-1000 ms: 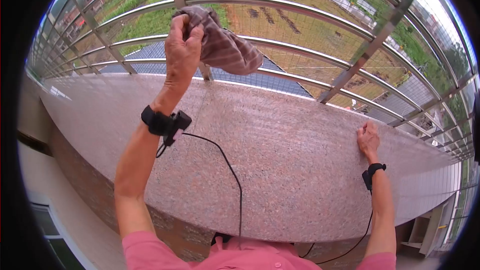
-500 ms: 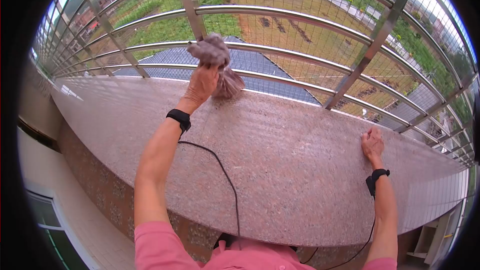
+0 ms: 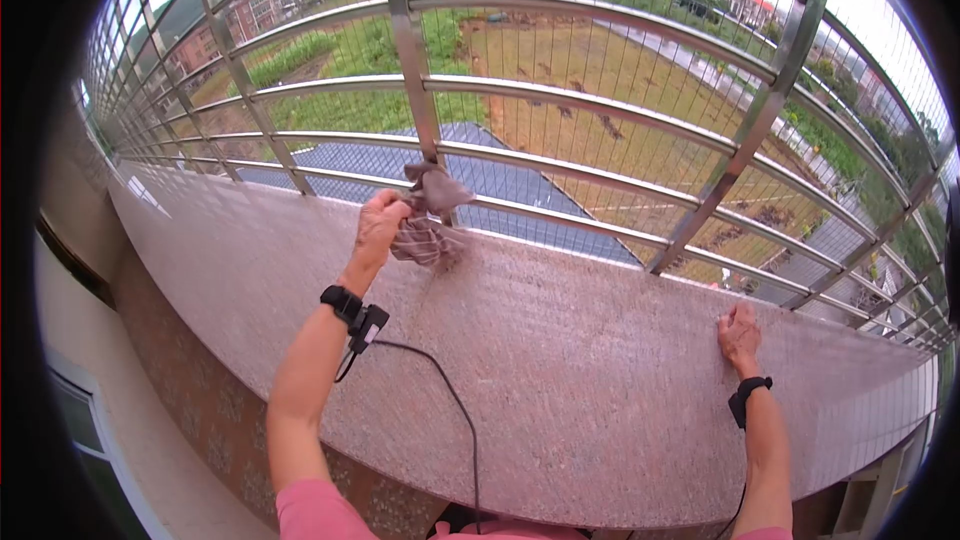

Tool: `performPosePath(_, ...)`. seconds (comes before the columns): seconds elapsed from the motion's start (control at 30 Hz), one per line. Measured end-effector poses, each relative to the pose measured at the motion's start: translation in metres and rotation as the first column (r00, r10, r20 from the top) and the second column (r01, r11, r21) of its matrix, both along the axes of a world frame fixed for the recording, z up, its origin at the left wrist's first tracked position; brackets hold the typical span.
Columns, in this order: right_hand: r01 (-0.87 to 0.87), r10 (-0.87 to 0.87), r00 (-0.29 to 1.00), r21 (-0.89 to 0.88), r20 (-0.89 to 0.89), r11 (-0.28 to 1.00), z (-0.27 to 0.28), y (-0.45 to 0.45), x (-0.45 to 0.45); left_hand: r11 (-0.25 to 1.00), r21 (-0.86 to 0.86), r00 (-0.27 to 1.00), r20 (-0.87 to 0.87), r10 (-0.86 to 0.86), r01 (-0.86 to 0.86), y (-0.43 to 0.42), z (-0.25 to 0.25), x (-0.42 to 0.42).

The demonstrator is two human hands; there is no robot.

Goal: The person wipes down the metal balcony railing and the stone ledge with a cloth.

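Observation:
A greyish-brown cloth (image 3: 428, 243) is bunched in my left hand (image 3: 380, 230), whose fingers are closed on its left side. The cloth's top lies against the lowest rail at the foot of a metal post (image 3: 416, 70). Its striped lower part hangs to the back edge of the speckled pinkish stone ledge (image 3: 560, 370) and is slightly blurred. Far to the right, my right hand (image 3: 739, 338) rests on the ledge near its back edge, fingers curled in, with nothing visible in them.
A metal railing (image 3: 600, 100) with fine vertical wires runs along the ledge's back. Black bands sit on both wrists. From the left one, a black cable (image 3: 455, 390) trails across the ledge. Beyond lie a dark roof (image 3: 480, 155), fields and buildings.
The cloth has come down from the second rail to the lowest one by the post. My left wrist has turned, showing the box on its band. The view has tilted upward; my right hand stays put.

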State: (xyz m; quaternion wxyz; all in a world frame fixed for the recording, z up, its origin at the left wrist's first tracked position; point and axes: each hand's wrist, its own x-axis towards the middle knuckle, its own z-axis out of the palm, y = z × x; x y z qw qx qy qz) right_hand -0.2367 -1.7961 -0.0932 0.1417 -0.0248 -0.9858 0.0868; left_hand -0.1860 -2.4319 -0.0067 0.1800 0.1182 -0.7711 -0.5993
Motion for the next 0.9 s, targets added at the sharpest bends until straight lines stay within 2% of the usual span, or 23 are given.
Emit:
performPosePath(0.07, -0.026, 0.026, 0.999, 0.001, -0.029, 1.0, -0.004, 0.002, -0.002, 0.944, 0.33, 0.976, -0.205, 0.068, 0.003, 0.003, 0.046, 0.001)
performPosePath(0.13, -0.027, 0.027, 0.999, -0.003, -0.039, 1.0, -0.005, 0.003, -0.002, 0.997, 0.007, 0.837, -0.543, 0.068, -0.077, 0.01, 0.113, 0.004)
performPosePath(0.17, -0.026, 0.026, 0.999, -0.003, -0.035, 1.0, -0.005, 0.002, -0.002, 0.806, -0.418, 0.698, -0.716, -0.009, -0.419, -0.001, 0.146, 0.001)
performPosePath(0.2, -0.027, 0.027, 0.999, -0.005, -0.044, 1.0, -0.005, 0.002, -0.002, 0.348, -0.605, 0.578, -0.793, -0.192, -0.716, -0.011, 0.18, -0.002)
performPosePath(0.23, -0.02, 0.02, 0.999, -0.003, -0.036, 1.0, -0.006, 0.002, -0.002, 0.946, -0.153, 0.629, -0.775, 0.065, -0.286, 0.009, 0.224, -0.002)
performPosePath(0.27, -0.012, 0.012, 1.0, 0.0, -0.026, 1.0, -0.006, 0.002, -0.001, 0.874, -0.24, 0.601, -0.796, 0.071, -0.422, 0.018, 0.263, 0.001)
performPosePath(0.33, -0.016, 0.015, 0.999, -0.012, -0.037, 1.0, -0.004, 0.001, 0.001, 0.959, -0.037, 0.616, -0.773, 0.15, -0.28, 0.019, 0.326, -0.018)
performPosePath(0.4, -0.021, 0.02, 0.999, -0.02, -0.043, 1.0, -0.002, -0.002, 0.001, 0.753, -0.278, 0.498, -0.864, 0.074, -0.596, 0.012, 0.367, -0.043)
performPosePath(0.47, -0.012, 0.011, 0.999, -0.013, -0.045, 1.0, -0.002, -0.003, 0.002, 0.465, -0.428, 0.403, -0.901, -0.158, -0.775, -0.003, 0.365, -0.08)
performPosePath(0.5, -0.009, 0.008, 0.999, -0.009, -0.037, 1.0, -0.002, -0.001, 0.001, 0.26, -0.253, 0.203, -0.957, -0.206, -0.932, 0.008, 0.353, -0.092)
performPosePath(0.53, -0.001, 0.001, 1.0, -0.008, -0.028, 1.0, -0.004, 0.0, -0.001, 0.411, -0.473, 0.474, -0.874, -0.108, -0.779, 0.01, 0.339, -0.094)
performPosePath(0.6, 0.015, -0.015, 1.0, -0.005, -0.004, 1.0, -0.008, 0.0, -0.001, 0.245, -0.39, 0.384, -0.92, -0.072, -0.888, 0.024, 0.326, -0.098)
performPosePath(0.63, 0.004, -0.004, 1.0, 0.004, -0.027, 1.0, -0.009, 0.002, -0.002, 0.256, -0.396, 0.391, -0.917, -0.072, -0.882, 0.031, 0.318, -0.098)
performPosePath(0.7, -0.007, 0.007, 1.0, 0.02, -0.025, 1.0, -0.009, 0.001, -0.001, 0.142, -0.381, 0.364, -0.922, -0.131, -0.914, 0.04, 0.292, -0.091)
performPosePath(0.8, -0.002, 0.002, 1.0, 0.041, -0.011, 0.999, -0.003, -0.003, 0.0, 0.185, -0.416, 0.41, -0.909, -0.07, -0.89, 0.039, 0.249, -0.088)
performPosePath(0.83, 0.004, -0.003, 1.0, 0.028, -0.016, 1.0, -0.001, -0.005, 0.002, 0.125, -0.46, 0.448, -0.887, -0.108, -0.879, 0.041, 0.234, -0.084)
performPosePath(0.87, 0.008, -0.007, 1.0, 0.015, -0.023, 1.0, 0.0, -0.007, 0.001, 0.125, -0.462, 0.451, -0.886, -0.105, -0.878, 0.046, 0.223, -0.077)
performPosePath(0.9, 0.008, -0.008, 1.0, 0.018, -0.02, 1.0, 0.0, -0.007, 0.001, 0.079, -0.519, 0.512, -0.854, -0.095, -0.851, 0.051, 0.214, -0.071)
